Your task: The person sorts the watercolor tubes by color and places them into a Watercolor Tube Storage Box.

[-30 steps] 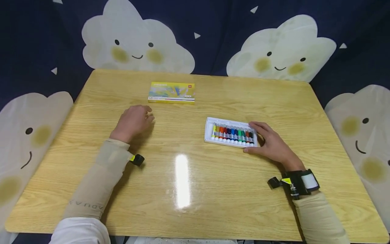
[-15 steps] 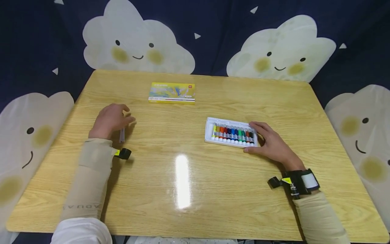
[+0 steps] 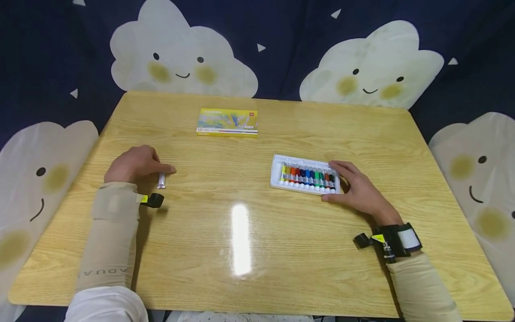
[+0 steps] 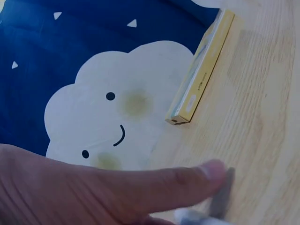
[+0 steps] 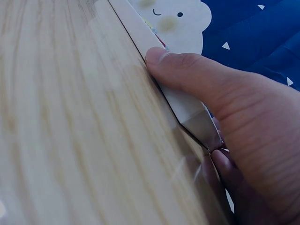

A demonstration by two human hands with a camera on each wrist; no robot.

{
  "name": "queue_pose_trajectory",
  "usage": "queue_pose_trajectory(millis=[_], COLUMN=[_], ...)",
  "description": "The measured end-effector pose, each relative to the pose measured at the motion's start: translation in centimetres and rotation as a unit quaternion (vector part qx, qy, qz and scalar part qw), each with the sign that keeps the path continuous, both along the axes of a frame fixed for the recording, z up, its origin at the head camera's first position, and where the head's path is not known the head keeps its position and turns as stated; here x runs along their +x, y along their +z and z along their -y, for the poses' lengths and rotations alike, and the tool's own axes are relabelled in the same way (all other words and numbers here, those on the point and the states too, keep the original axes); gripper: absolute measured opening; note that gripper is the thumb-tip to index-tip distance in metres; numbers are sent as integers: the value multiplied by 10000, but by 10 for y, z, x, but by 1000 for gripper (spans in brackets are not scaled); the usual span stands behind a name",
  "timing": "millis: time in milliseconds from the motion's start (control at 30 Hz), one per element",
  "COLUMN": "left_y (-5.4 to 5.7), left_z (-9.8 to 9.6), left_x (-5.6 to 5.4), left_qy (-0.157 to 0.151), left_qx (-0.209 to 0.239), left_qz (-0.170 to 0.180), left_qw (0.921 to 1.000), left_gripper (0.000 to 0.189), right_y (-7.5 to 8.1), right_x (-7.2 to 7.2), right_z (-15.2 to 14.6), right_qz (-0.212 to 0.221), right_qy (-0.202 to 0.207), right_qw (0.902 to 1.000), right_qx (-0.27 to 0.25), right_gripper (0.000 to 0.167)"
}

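In the head view, my left hand point(image 3: 137, 163) is at the left of the table, thumb across a small paint tube point(image 3: 161, 180) whose whitish flat end sticks out toward me. The rest of the tube is hidden under the hand, as are most of the fingers. The left wrist view has the thumb point(image 4: 187, 185) just above the tube's pale end point(image 4: 199, 218). My right hand point(image 3: 358, 190) grips the right end of a white plastic tray point(image 3: 276, 172), thumb on the near side and fingers on the far side. A row of several coloured paint tubes point(image 3: 307, 175) lies in it.
Toward the back of the table lies a yellow, flat paint box point(image 3: 227, 123) with printed artwork. The wooden table point(image 3: 289, 250) reaches back to a dark blue curtain point(image 3: 277, 49) with smiling clouds.
My left hand has moved left and come down over the paint tube, which lies where it showed half a second ago. The right hand and tray have stayed still.
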State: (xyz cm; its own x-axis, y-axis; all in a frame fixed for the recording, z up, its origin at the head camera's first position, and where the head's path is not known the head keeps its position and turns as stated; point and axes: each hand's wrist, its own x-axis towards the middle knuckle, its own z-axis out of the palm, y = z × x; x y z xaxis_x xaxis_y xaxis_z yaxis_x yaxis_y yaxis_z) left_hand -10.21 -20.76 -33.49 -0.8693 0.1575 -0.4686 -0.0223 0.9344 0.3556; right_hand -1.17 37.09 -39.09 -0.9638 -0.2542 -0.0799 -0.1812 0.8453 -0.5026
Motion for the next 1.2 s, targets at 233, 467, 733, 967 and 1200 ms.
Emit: queue_pose_trajectory(millis=[233,467,733,967,1200], left_y=[-2,-2,0,6,9], left_z=[-4,-3,-13,-24,-39], left_x=[-3,-6,-8,-6,-3], left_qy=[-277,-175,-200,-18,-114], left_qx=[186,319,522,936,1068], left_qz=[126,-301,-797,-933,-1051], left_qw=[9994,9989,9953,9912,9886], left_gripper=[40,37,27,18,13], right_y=[1,3,3,2,-1], right_x=[1,1,2,2,0], right_z=[1,2,2,1,1], right_qz=[11,41,83,38,53], right_qy=[11,-1,-42,-31,-92], right_qw=[10000,10000,9999,10000,9999], right_qx=[44,39,43,55,45], right_gripper=[106,107,107,107,107])
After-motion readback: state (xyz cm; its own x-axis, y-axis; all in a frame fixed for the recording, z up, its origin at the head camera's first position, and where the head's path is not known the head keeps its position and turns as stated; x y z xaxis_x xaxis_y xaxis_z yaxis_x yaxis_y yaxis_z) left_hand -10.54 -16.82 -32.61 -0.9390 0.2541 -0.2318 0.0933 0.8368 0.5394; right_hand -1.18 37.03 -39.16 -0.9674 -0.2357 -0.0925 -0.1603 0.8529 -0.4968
